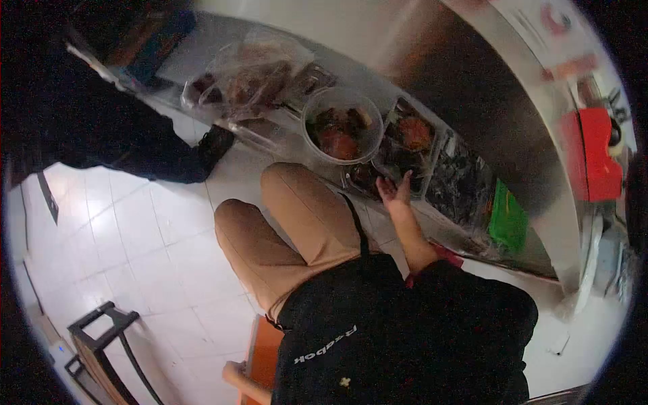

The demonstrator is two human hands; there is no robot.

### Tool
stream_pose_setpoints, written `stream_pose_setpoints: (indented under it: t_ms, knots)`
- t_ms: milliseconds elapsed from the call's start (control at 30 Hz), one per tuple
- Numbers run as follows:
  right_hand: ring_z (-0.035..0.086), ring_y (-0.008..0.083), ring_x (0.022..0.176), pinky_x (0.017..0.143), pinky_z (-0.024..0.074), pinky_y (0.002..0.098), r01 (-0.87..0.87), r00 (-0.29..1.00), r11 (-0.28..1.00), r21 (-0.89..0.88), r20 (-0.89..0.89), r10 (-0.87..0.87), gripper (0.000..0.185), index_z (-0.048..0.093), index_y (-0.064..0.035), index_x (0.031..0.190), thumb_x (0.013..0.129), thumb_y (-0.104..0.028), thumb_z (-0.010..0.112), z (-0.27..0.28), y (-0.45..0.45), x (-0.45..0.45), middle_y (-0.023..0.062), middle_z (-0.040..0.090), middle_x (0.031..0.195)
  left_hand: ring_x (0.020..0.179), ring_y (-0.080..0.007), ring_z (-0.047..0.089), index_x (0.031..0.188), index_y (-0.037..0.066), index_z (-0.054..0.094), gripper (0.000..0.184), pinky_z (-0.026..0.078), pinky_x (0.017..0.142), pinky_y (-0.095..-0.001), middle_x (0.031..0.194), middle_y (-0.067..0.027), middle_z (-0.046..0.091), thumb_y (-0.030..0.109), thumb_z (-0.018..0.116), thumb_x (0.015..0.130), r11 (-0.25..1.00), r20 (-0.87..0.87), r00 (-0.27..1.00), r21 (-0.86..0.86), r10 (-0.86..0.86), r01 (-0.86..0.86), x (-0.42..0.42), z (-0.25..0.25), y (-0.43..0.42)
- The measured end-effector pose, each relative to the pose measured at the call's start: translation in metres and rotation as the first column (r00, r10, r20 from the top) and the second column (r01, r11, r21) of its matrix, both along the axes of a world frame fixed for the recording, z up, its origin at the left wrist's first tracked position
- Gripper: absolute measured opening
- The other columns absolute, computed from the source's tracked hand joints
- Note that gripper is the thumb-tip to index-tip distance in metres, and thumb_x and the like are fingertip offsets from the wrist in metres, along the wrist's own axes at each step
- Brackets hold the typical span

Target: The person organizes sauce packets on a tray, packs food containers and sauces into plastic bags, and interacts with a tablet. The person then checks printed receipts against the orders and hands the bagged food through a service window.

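Observation:
My right hand has its fingers spread, palm partly showing, at the near edge of a shelf beside dark packages. Nothing shows in it. Just up and left of it stands a round clear tub with reddish and dark food inside. A clear container with an orange-red item lies to the tub's right. Farther right is a dark plastic-wrapped package, then a bright green packet. My left hand is low in view, beside the orange seat; its fingers are too unclear to make out.
Clear plastic bags with dark contents lie at the shelf's left. A person's dark-clothed leg and shoe reach in from the left. A metal surface rises behind the shelf. A black-framed object stands on the tiled floor.

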State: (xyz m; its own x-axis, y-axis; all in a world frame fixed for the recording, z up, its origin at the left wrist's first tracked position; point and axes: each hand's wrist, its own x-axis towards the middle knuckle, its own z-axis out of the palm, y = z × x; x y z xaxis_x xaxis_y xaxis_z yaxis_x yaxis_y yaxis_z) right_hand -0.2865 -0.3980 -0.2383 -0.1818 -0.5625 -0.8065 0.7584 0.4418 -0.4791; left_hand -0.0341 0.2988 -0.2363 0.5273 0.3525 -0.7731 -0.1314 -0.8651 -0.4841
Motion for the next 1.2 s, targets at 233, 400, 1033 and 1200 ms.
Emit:
stream_pose_setpoints:
  t_ms: [233,400,1033,1200]
  knots:
    - [0.051,0.0373,0.11,0.098,0.047,0.0485,0.28,0.94,0.955,-0.099,0.228,-0.252,0.02,0.047,0.0101,0.103,0.091,-0.006,0.049,-0.007,-0.01,-0.027,0.0202,0.053,0.108,0.052,-0.0183,0.049,0.058,0.01,0.055,0.04,0.038,0.049,-0.0329,0.059,-0.0045,0.053,0.044,0.069,0.072,0.967,0.062,0.974,-0.125,-0.217,0.223,-0.005,0.018,-0.005]
    - [0.055,0.0354,0.105,0.097,0.0478,0.0484,0.089,0.951,0.944,-0.317,0.309,0.014,0.013,0.049,0.0087,0.086,0.089,-0.003,0.048,0.008,-0.013,-0.03,0.0212,0.052,0.108,0.058,-0.0244,0.055,0.073,0.004,0.054,0.053,0.041,0.052,-0.0427,0.073,-0.0094,0.057,0.057,0.053,0.078,0.896,-0.138,0.958,-0.34,0.253,-0.285,0.064,-0.035,-0.025]
    - [0.057,0.0241,0.085,0.08,0.0489,0.0391,-0.282,0.953,0.826,-0.488,-0.24,0.184,0.018,0.056,-0.006,0.081,0.084,-0.023,0.057,0.052,0.048,-0.151,0.0075,0.057,0.091,0.088,-0.0319,0.054,0.105,0.005,0.059,0.03,0.043,0.076,-0.0387,0.096,-0.0129,0.058,0.01,0.066,0.076,-0.584,0.668,0.744,-0.59,0.036,0.558,-0.01,0.184,-0.535]
    - [0.054,0.0172,0.067,0.061,0.0452,0.0339,-0.53,0.821,0.835,-0.149,-0.339,0.46,0.01,0.052,-0.0095,0.071,0.077,-0.015,0.058,0.104,0.094,-0.073,0.0007,0.054,0.075,0.097,-0.0287,0.052,0.113,0.007,0.057,0.045,0.041,0.083,-0.0399,0.108,-0.0108,0.057,0.019,0.071,0.071,-0.549,0.903,0.43,-0.37,-0.023,0.749,-0.011,0.221,-0.554]
